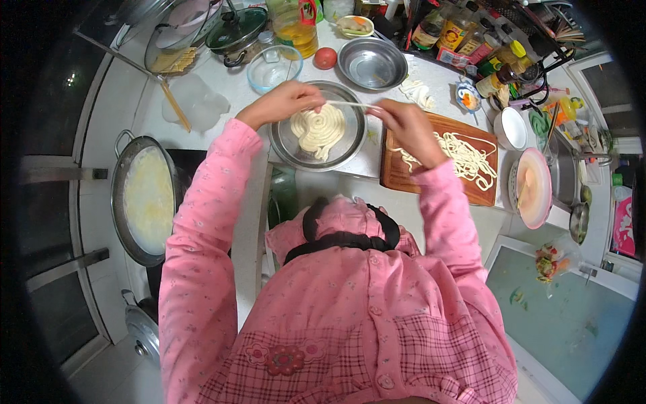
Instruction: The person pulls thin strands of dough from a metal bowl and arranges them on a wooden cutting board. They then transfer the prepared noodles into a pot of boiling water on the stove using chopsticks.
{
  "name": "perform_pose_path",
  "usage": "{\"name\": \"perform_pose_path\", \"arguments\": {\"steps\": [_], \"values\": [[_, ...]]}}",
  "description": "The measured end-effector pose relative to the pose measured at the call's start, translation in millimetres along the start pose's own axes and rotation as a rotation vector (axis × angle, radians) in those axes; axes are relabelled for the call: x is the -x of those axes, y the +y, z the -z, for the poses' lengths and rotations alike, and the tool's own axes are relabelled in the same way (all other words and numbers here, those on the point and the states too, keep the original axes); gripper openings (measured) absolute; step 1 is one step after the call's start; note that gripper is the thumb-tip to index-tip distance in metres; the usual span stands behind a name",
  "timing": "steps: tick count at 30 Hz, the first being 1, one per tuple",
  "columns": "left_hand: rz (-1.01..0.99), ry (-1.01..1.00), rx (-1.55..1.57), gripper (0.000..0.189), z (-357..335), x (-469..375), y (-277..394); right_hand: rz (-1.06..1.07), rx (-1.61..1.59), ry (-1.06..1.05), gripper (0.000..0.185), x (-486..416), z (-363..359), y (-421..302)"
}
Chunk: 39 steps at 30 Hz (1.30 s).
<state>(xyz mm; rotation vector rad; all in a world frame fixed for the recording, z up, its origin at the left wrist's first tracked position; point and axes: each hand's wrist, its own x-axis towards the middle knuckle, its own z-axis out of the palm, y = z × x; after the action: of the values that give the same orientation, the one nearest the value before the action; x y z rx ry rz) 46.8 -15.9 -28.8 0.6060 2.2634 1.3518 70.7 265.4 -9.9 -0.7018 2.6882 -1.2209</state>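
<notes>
Between my two hands a thin strand of dough (348,104) is stretched level above a round metal pan. My left hand (290,102) pinches one end over the pan's upper left, and my right hand (406,126) holds the other end just past its right rim. Inside the metal pan (359,144) lies a flat spiral coil of dough rope (319,126). Below and right of my right hand, a wooden cutting board (439,184) carries a loose heap of long dough strands (467,159), partly hidden by my wrist and sleeve.
A wok with pale liquid (149,202) sits at left on the stove. Behind the pan stand a glass bowl (275,68), a tomato (325,58) and a steel bowl (372,63). Sauce bottles (454,33) fill the back right. A white bowl (510,129) and pink colander (532,189) flank the board.
</notes>
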Motion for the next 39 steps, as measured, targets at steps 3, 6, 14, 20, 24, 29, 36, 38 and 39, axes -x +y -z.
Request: {"name": "perform_pose_path", "arguments": {"steps": [3, 6, 14, 20, 24, 29, 36, 38, 39], "values": [[0.067, -0.016, 0.174, 0.026, -9.1, 15.8, -57.1, 0.071, 0.143, -0.004, 0.021, 41.7, 42.2, 46.1], [0.100, -0.005, 0.268, 0.024, -19.0, 20.9, -90.5, -0.256, -0.136, 0.024, 0.024, 87.0, 67.2, 78.7], [-0.045, -0.114, 0.091, 0.025, -34.0, -10.8, -17.9, -0.013, 0.296, 0.213, 0.035, 98.2, 7.9, 104.0], [-0.168, -0.110, -0.200, 0.024, -25.8, -15.5, 54.0, 0.135, -0.205, 0.062, 0.047, 14.5, -46.3, -7.7], [-0.125, -0.026, -0.221, 0.023, 4.4, -0.1, 40.8, 0.082, -0.016, -0.008, 0.027, 17.7, -27.9, 0.4], [0.095, 0.000, 0.088, 0.021, 16.2, 38.1, -10.3, 0.064, 0.091, 0.081, 0.019, 62.9, 44.0, 25.6], [0.119, 0.024, 0.342, 0.022, -3.9, 44.2, -61.8, -0.367, -0.056, 0.097, 0.019, 122.1, 72.1, 120.5], [0.120, 0.076, 0.337, 0.025, -11.7, 37.1, -47.3, -0.339, -0.006, 0.041, 0.022, 129.8, 49.2, 145.0], [0.123, 0.105, 0.335, 0.027, -15.0, 34.1, -37.2, -0.328, 0.006, 0.028, 0.024, 127.0, 34.0, 139.3]]}}
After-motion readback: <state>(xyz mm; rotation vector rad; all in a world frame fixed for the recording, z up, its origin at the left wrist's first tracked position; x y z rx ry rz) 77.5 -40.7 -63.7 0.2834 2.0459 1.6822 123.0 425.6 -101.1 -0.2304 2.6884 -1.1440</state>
